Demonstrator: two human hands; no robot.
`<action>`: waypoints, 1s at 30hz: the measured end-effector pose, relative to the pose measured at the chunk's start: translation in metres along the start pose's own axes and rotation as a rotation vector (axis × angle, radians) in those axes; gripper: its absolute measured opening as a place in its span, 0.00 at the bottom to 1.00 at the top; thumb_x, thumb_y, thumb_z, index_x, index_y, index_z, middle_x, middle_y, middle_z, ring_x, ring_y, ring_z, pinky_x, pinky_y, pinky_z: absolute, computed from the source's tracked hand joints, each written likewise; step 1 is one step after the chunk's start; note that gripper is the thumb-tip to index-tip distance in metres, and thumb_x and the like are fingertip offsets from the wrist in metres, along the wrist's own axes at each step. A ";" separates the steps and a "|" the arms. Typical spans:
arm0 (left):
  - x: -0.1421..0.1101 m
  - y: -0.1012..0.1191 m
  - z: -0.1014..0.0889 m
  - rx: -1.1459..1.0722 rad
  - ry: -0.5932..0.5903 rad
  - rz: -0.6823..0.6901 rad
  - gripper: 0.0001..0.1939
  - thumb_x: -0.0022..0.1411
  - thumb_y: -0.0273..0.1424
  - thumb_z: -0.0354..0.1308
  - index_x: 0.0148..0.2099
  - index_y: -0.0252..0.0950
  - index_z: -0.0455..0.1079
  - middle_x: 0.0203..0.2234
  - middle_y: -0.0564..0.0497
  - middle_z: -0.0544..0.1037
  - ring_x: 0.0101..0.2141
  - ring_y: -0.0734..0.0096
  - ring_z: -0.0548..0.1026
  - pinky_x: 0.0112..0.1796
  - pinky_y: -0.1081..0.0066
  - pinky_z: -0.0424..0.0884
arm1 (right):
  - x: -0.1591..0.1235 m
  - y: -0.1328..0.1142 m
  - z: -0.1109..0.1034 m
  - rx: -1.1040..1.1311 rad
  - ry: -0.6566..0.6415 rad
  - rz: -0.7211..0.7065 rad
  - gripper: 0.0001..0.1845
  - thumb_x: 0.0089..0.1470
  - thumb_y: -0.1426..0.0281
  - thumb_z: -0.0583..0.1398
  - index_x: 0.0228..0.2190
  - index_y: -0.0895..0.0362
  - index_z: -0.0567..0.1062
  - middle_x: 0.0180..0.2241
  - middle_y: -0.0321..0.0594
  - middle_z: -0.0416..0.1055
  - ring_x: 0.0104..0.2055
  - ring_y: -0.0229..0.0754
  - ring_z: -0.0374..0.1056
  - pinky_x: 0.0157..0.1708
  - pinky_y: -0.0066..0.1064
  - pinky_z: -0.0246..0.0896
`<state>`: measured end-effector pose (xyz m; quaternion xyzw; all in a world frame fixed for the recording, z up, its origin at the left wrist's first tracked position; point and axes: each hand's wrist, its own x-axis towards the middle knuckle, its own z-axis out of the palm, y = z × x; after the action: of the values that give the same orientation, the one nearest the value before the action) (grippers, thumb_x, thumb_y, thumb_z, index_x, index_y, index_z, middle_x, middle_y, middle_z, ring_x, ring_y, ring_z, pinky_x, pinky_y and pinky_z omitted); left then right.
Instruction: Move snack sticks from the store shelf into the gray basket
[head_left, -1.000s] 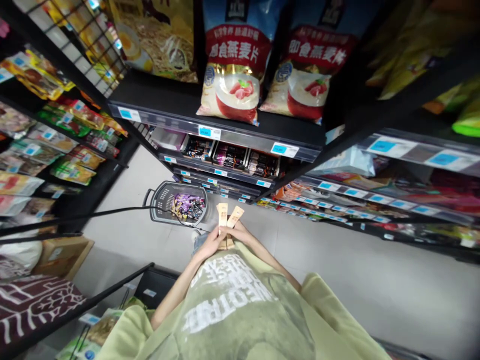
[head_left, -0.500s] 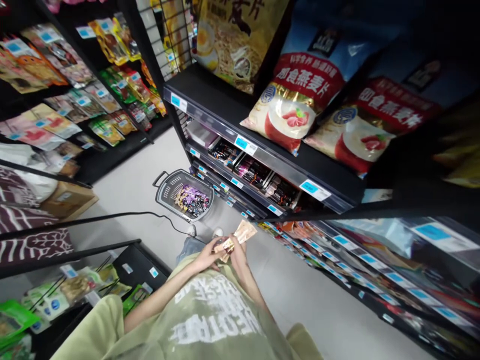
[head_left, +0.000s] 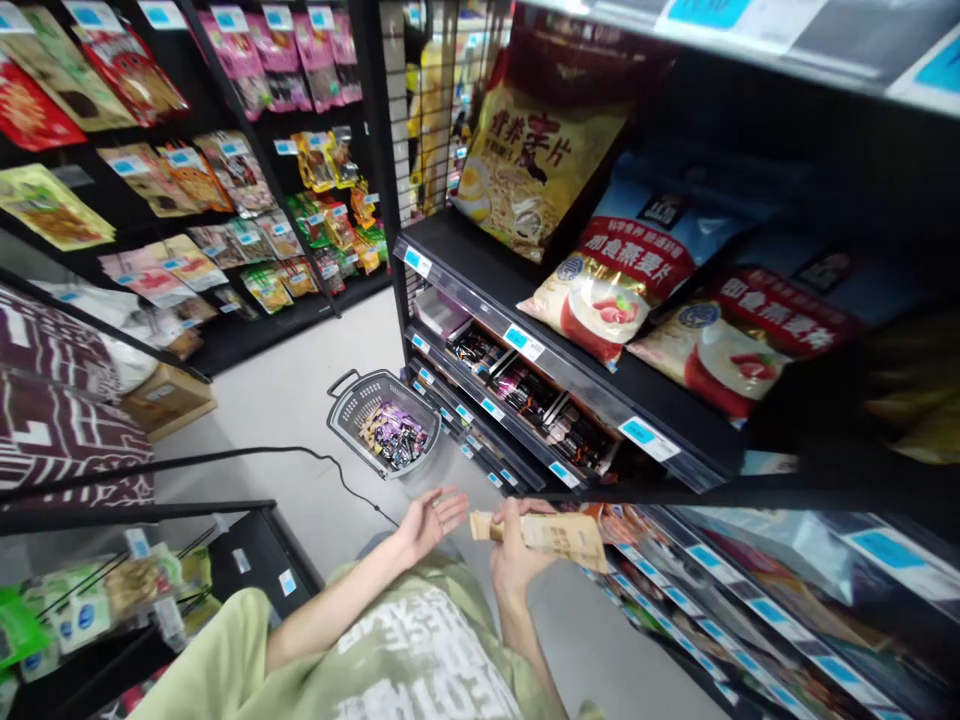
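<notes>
My right hand (head_left: 516,550) grips a beige paper-like packet (head_left: 564,536) near its left end. The packet's longer part sticks out to the right, toward the lower shelves, and its contents are hidden. My left hand (head_left: 433,522) is open beside it, palm up with the fingers stretched toward the packet, holding nothing and not touching it. On the floor ahead stands a grey shopping basket (head_left: 346,412) with a pile of small purple, dark and tan wrapped snacks (head_left: 394,434) inside.
Right ahead, a black shelf unit (head_left: 457,235) carries large oatmeal bags (head_left: 607,270) above boxes of wrapped snacks (head_left: 525,390). Hanging snack packs (head_left: 259,165) fill the left racks. A black cord (head_left: 262,452) crosses the floor side, near a cardboard box (head_left: 169,398).
My left hand has let go of the packet and opened. My right hand has moved right with the packet, now held more level. The view has tilted up, showing more shelving.
</notes>
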<state>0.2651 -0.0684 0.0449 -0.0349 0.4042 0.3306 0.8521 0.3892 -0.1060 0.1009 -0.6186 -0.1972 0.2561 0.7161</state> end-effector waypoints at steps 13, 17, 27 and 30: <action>-0.085 -0.007 -0.063 -0.200 -0.158 0.075 0.16 0.65 0.33 0.54 0.51 0.32 0.72 0.47 0.41 0.82 0.50 0.55 0.78 0.55 0.58 0.71 | -0.130 0.006 0.029 -0.231 -0.350 0.284 0.21 0.38 0.55 0.71 0.23 0.56 0.73 0.24 0.46 0.76 0.26 0.48 0.73 0.28 0.38 0.72; -0.098 -0.026 -0.097 -0.262 -0.088 0.100 0.13 0.63 0.30 0.53 0.48 0.33 0.72 0.48 0.41 0.81 0.53 0.60 0.77 0.56 0.59 0.70 | -0.169 -0.011 0.005 -0.168 -0.215 0.115 0.20 0.42 0.56 0.71 0.24 0.52 0.67 0.22 0.36 0.70 0.24 0.42 0.69 0.30 0.37 0.72; -0.139 -0.044 -0.106 -0.040 -0.067 0.022 0.17 0.62 0.36 0.55 0.48 0.33 0.75 0.41 0.43 0.84 0.46 0.53 0.81 0.49 0.59 0.75 | -0.236 0.028 -0.005 -0.275 -0.369 0.331 0.21 0.36 0.59 0.70 0.32 0.56 0.75 0.35 0.51 0.80 0.38 0.55 0.77 0.44 0.48 0.74; -0.143 -0.042 -0.118 0.009 -0.069 0.015 0.17 0.63 0.36 0.54 0.47 0.31 0.76 0.39 0.42 0.84 0.44 0.52 0.81 0.48 0.59 0.75 | -0.236 0.031 -0.006 -0.297 -0.412 0.341 0.18 0.36 0.63 0.69 0.31 0.57 0.75 0.33 0.49 0.80 0.36 0.52 0.77 0.41 0.43 0.75</action>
<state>0.1464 -0.2159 0.0588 -0.0166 0.3762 0.3360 0.8633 0.2023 -0.2522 0.0773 -0.6757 -0.2671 0.4611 0.5094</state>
